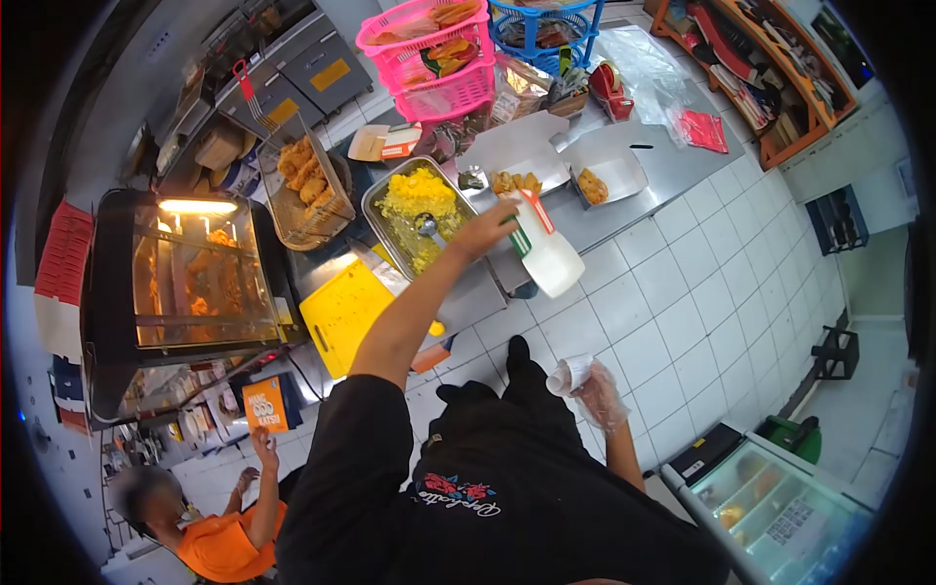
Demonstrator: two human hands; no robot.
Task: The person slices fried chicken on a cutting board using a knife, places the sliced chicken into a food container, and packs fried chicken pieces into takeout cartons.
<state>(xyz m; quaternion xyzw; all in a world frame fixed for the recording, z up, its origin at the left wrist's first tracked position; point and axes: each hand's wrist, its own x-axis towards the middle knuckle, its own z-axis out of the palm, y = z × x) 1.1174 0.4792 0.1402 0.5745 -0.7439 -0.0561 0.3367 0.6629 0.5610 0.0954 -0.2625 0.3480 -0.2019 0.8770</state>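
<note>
My left hand [487, 226] reaches over the steel counter, its fingers closed at the edge of a paper food box [553, 261] with green and orange stripes. The white flap of this box sticks out past the counter edge, and fried food [517, 183] shows at its far end. My right hand [602, 396], in a clear plastic glove, is low over the floor, wrapped round white cups [569, 374] that look stacked. A second open paper box [606, 175] with a fried piece stands to the right. Left of my left hand is a steel tray [390, 234] of yellow food with a scoop [429, 227].
A yellow cutting board [346, 317], a fry basket [310, 219] of fried pieces and a lit display warmer [210, 273] stand left. Pink baskets [434, 93] are at the back. A person in orange [229, 546] is lower left; a glass-topped freezer [780, 507] is lower right.
</note>
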